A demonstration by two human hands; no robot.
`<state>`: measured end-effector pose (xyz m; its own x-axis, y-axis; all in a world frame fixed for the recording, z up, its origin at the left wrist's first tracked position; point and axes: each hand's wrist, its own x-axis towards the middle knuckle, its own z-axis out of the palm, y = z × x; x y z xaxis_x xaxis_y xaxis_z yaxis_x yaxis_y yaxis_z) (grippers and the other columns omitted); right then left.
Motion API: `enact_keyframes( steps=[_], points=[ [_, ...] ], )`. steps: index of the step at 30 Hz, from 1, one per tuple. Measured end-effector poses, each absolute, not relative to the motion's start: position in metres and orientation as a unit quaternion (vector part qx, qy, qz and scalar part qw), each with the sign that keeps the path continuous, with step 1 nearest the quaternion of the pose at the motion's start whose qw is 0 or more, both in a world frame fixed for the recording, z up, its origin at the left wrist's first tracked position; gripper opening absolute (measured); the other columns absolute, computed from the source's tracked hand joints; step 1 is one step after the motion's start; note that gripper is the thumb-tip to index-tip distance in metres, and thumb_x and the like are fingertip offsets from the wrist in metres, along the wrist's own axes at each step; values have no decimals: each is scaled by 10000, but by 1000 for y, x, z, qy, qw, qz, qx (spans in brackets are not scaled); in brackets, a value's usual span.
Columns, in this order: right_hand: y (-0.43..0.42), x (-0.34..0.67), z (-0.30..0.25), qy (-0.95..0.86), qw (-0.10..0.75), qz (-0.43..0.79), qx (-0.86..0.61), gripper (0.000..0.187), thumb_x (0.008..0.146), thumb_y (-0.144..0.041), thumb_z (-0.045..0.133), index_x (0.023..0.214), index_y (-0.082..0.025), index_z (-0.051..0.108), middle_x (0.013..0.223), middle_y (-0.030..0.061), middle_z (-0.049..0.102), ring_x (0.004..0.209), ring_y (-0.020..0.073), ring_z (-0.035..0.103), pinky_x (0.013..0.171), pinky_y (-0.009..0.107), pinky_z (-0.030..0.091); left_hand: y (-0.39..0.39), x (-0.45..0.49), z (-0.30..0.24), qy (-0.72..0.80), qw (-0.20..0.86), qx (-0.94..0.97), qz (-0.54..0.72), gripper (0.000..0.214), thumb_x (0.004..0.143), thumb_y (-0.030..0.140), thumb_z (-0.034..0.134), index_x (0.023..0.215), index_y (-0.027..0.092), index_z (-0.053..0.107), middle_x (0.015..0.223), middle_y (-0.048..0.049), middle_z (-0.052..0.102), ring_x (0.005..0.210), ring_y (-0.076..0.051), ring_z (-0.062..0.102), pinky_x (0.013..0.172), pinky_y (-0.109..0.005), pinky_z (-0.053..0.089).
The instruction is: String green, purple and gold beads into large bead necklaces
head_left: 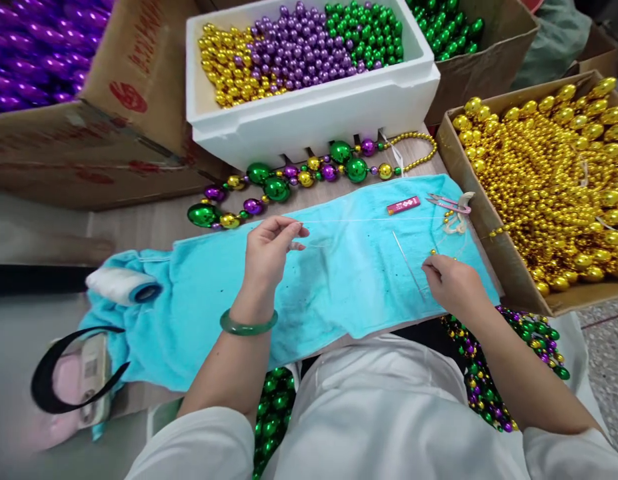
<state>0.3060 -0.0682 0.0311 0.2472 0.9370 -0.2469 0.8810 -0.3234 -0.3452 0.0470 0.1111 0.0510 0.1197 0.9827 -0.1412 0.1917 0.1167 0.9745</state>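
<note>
A thin white thread [359, 221] runs to the right across the turquoise towel [339, 293], its left end pinched in the fingertips of my left hand [272, 248]. My right hand [453, 283] is closed over the towel's right side, and what its fingers hold is hidden. Just above those fingers lie a few small gold beads [433, 253]. A long thin needle [407, 261] rests left of my right hand. Farther back are small pink-handled thread snips [451, 203], partly beside a pale coil of cord [455, 223], and a small magenta packet or lighter [403, 205].
Behind the towel lies a strand of green, purple and gold beads [276, 189]. A white foam box [313, 117] holds loose beads. Cardboard boxes stand at left [133, 80] and right [509, 280]. A white thread spool [121, 285] lies at left; multicoloured strands [489, 393] hang at right.
</note>
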Motion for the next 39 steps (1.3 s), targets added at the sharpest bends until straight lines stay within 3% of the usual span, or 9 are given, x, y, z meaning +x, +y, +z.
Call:
enact_keyframes(
  steps=[4, 7, 17, 21, 26, 31, 35, 37, 39],
  points=[
    [-43, 282, 20, -553, -28, 208, -806, 254, 920, -326, 461, 1008, -157, 630, 965, 109, 700, 835, 245, 651, 637, 296, 385, 97, 33, 45, 561, 509, 555, 345, 145, 676, 296, 681, 727, 164, 647, 587, -8, 610, 540, -107, 568, 484, -205, 468],
    [-32, 276, 11, -523, -72, 215, -822, 248, 894, -279, 462, 1001, -149, 644, 974, 134, 699, 868, 264, 650, 659, 307, 396, 89, 28, 37, 570, 500, 546, 356, 169, 675, 313, 684, 735, 157, 655, 585, 1, 605, 524, -98, 554, 470, -198, 447],
    [-30, 278, 15, -490, -20, 240, -838, 217, 847, -236, 459, 927, -181, 653, 887, 100, 701, 814, 223, 630, 638, 273, 372, 97, 10, 45, 525, 430, 459, 573, 90, 740, 275, 699, 774, 205, 653, 573, 62, 571, 524, -79, 505, 513, -229, 435],
    [-34, 279, 27, -518, 47, 268, -811, 252, 848, -187, 451, 1025, -190, 631, 860, 66, 696, 810, 203, 615, 654, 258, 361, 98, -5, 50, 525, 429, 474, 562, 77, 744, 288, 707, 782, 230, 673, 572, 73, 568, 535, -81, 501, 520, -228, 428],
    [-49, 284, 44, -577, 152, 360, -717, 313, 885, -156, 404, 1102, -188, 627, 943, 59, 689, 829, 171, 605, 704, 249, 387, 89, -1, 38, 566, 428, 586, 391, 163, 726, 336, 707, 815, 201, 711, 624, 29, 628, 569, -111, 560, 519, -236, 445],
    [-41, 263, 54, -559, 328, 359, -672, 207, 866, -277, 520, 996, -187, 653, 684, -9, 568, 567, 114, 460, 561, 232, 354, 62, 38, 30, 444, 343, 776, 289, 142, 826, 295, 608, 842, 227, 731, 818, -25, 707, 774, -158, 627, 732, -291, 487],
    [-21, 236, 48, -564, 412, 369, -614, 343, 786, -339, 645, 1098, -196, 650, 984, 44, 621, 585, 89, 429, 563, 237, 381, 47, 65, 35, 350, 368, 825, 247, 191, 869, 227, 541, 893, 228, 730, 827, -46, 710, 793, -165, 623, 744, -301, 473],
    [-13, 230, 43, -542, 408, 410, -609, 310, 769, -348, 651, 1034, -187, 675, 869, 24, 634, 562, 88, 423, 548, 239, 372, 48, 67, 39, 370, 382, 804, 267, 172, 860, 234, 558, 861, 223, 730, 798, -41, 705, 781, -163, 615, 742, -300, 465],
    [-9, 230, 38, -497, 416, 433, -626, 225, 749, -374, 654, 843, -172, 688, 647, -14, 569, 534, 93, 407, 520, 238, 340, 54, 63, 41, 411, 415, 761, 283, 135, 826, 275, 610, 801, 210, 727, 756, -33, 692, 753, -158, 604, 707, -288, 455]
  ],
)
